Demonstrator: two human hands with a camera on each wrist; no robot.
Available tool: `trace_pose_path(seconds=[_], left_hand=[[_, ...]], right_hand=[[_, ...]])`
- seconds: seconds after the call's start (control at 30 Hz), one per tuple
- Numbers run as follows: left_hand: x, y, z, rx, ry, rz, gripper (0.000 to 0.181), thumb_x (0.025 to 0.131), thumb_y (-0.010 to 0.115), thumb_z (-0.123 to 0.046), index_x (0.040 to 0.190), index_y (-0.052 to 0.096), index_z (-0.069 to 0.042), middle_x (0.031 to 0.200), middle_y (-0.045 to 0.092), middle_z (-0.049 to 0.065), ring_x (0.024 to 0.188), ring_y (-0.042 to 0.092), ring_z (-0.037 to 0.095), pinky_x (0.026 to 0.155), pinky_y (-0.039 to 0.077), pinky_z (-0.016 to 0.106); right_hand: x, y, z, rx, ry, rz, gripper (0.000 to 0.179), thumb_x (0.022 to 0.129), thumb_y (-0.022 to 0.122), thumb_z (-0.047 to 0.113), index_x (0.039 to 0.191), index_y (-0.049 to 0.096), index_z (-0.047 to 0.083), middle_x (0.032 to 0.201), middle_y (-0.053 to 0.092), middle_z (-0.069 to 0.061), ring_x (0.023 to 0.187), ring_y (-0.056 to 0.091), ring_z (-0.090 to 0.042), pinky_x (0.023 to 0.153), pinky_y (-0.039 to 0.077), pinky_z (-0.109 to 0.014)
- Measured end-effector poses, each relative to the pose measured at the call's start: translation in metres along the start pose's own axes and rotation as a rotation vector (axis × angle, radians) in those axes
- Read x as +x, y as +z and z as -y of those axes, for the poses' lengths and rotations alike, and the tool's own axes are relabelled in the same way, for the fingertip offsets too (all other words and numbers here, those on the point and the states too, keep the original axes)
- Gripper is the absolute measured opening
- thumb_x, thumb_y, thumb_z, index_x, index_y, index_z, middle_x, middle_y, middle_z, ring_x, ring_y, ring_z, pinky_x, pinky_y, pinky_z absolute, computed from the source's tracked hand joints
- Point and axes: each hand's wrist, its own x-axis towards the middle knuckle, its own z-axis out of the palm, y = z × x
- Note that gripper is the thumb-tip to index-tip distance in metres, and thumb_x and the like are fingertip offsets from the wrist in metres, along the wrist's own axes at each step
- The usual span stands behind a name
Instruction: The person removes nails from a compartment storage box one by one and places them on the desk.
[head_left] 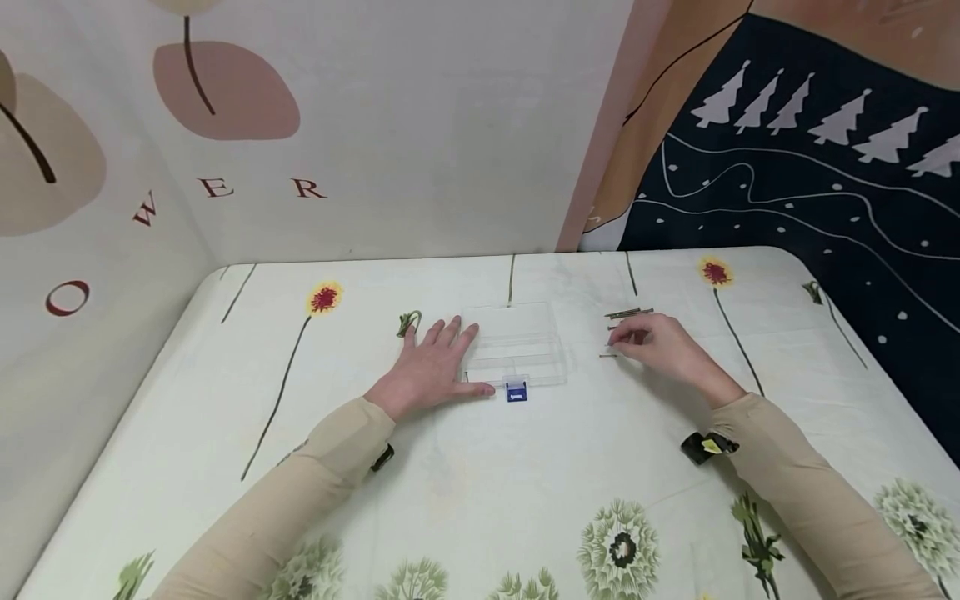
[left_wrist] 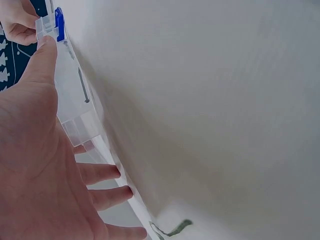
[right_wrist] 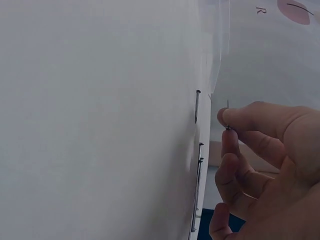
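A clear plastic box (head_left: pixel 517 362) with a blue latch (head_left: pixel 517 392) lies on the table. My left hand (head_left: pixel 429 371) rests at its left side with fingers spread, the thumb along the front edge. Inside the box, a nail (left_wrist: pixel 83 85) shows through the wall near that thumb. To the right of the box, my right hand (head_left: pixel 660 346) pinches a small nail (right_wrist: pixel 228 128) between thumb and fingertips, just above the table. Beside it lie a single nail (right_wrist: pixel 197 106) and several more nails (head_left: pixel 628 313); their exact number is hard to make out.
A white cloth (head_left: pixel 465 483) printed with flowers covers the table. Behind it hangs a pale printed sheet (head_left: pixel 450 167), and a dark cloth with white trees (head_left: pixel 787 183) hangs at the right.
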Motion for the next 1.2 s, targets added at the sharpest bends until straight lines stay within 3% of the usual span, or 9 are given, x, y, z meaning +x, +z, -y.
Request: trace_pose_path(seconds=[0.33, 0.57, 1.2], left_hand=[[-0.001, 0.000, 0.001, -0.005, 0.002, -0.002, 0.103, 0.081, 0.049, -0.077, 0.155, 0.020, -0.012, 0.158, 0.017, 0.019, 0.141, 0.019, 0.041, 0.106, 0.012, 0.069], [0.000, 0.000, 0.001, 0.006, 0.012, -0.005, 0.103, 0.081, 0.048, -0.078, 0.155, 0.020, -0.012, 0.158, 0.018, 0.019, 0.141, 0.020, 0.040, 0.106, 0.014, 0.069], [-0.002, -0.001, 0.000, 0.011, 0.007, -0.006, 0.102, 0.082, 0.049, -0.077, 0.155, 0.020, -0.012, 0.157, 0.018, 0.019, 0.141, 0.022, 0.040, 0.105, 0.014, 0.070]], right_hand=[[0.002, -0.001, -0.005, 0.002, 0.010, 0.033, 0.009, 0.088, 0.067, 0.004, 0.095, 0.073, 0.002, 0.093, 0.067, -0.007, 0.080, 0.052, -0.021, 0.069, 0.043, -0.033], [0.003, -0.001, -0.002, 0.001, 0.008, 0.008, 0.011, 0.089, 0.067, 0.005, 0.098, 0.073, 0.001, 0.095, 0.067, -0.009, 0.084, 0.057, -0.023, 0.073, 0.045, -0.035], [0.015, 0.032, 0.034, 0.096, -0.172, 0.058, 0.011, 0.090, 0.065, 0.004, 0.096, 0.073, 0.007, 0.090, 0.066, -0.003, 0.085, 0.056, -0.018, 0.077, 0.045, -0.039]])
